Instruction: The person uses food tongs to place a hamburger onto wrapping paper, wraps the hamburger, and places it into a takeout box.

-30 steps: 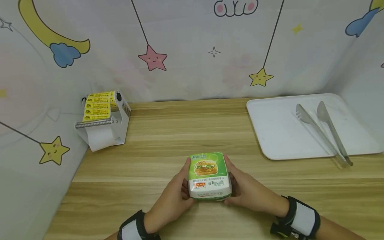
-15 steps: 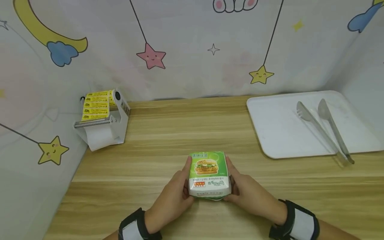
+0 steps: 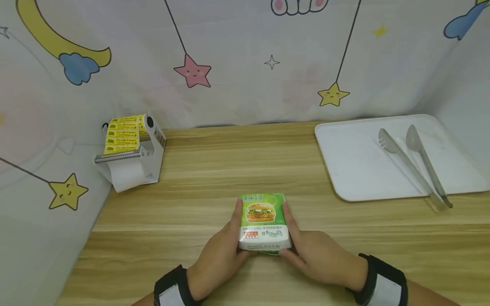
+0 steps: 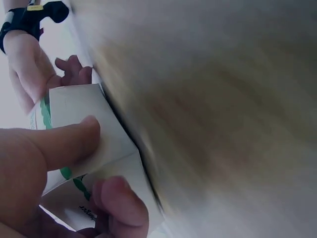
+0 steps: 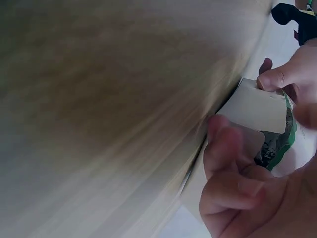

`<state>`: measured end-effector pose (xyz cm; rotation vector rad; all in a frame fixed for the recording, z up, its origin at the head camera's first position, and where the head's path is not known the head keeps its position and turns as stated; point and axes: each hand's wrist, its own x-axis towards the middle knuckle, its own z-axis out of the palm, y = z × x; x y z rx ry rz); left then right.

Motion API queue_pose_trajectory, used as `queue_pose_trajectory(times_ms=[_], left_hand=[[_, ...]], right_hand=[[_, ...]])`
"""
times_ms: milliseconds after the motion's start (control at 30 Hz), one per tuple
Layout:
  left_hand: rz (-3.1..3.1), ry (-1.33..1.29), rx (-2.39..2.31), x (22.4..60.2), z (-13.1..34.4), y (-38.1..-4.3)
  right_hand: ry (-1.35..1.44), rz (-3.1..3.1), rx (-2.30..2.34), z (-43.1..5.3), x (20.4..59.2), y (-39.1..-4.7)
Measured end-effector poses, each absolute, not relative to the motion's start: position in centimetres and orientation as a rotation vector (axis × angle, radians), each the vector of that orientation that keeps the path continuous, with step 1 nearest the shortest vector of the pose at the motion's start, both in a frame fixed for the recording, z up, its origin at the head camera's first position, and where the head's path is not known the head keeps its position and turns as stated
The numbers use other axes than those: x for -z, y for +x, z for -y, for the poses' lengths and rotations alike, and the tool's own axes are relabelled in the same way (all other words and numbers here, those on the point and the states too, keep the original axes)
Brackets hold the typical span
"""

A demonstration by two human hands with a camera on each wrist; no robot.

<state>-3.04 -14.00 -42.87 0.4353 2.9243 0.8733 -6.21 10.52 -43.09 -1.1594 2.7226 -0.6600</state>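
A green and white burger box (image 3: 263, 231) with a printed burger picture stands on the wooden table, lid up. My left hand (image 3: 219, 257) holds its left side, index finger along the edge and thumb at the near corner. On the opposite side, my right hand (image 3: 325, 257) holds it the same way. The left wrist view has the left thumb (image 4: 74, 144) on the white carton wall (image 4: 81, 101), curled fingers on the adjoining wall. In the right wrist view a white side flap (image 5: 260, 109) stands beside a dark, green-edged gap, next to my curled right fingers (image 5: 225, 153).
A white tray (image 3: 356, 170) lies at the back right with metal tongs (image 3: 415, 168) resting over its near edge. At the back left stands a label dispenser (image 3: 153, 163) with a roll of yellow labels (image 3: 122, 134). Cartoon-printed cloth walls the table.
The box has shifted slightly left between the hands. My right hand has moved a little left and down with it, its thumb now further along the near edge. The view has tilted slightly.
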Motion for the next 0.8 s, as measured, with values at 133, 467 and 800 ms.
queue_pose_trajectory(times_ms=[133,467,800], left_hand=[[-2.939,0.441,-0.851,42.7,13.9,-3.0],[-2.941,0.472,-0.851,42.9,14.1,-3.2],[-2.945,0.511,-0.843,42.9,13.8,-3.4]], right_hand=[[-1.25,-2.781,0.593,-10.9,43.2,-6.5],[-1.46,-2.798,0.578,-11.3,43.4,-7.3],[-1.29,-2.89,0.534,-10.8,43.4,-7.0]])
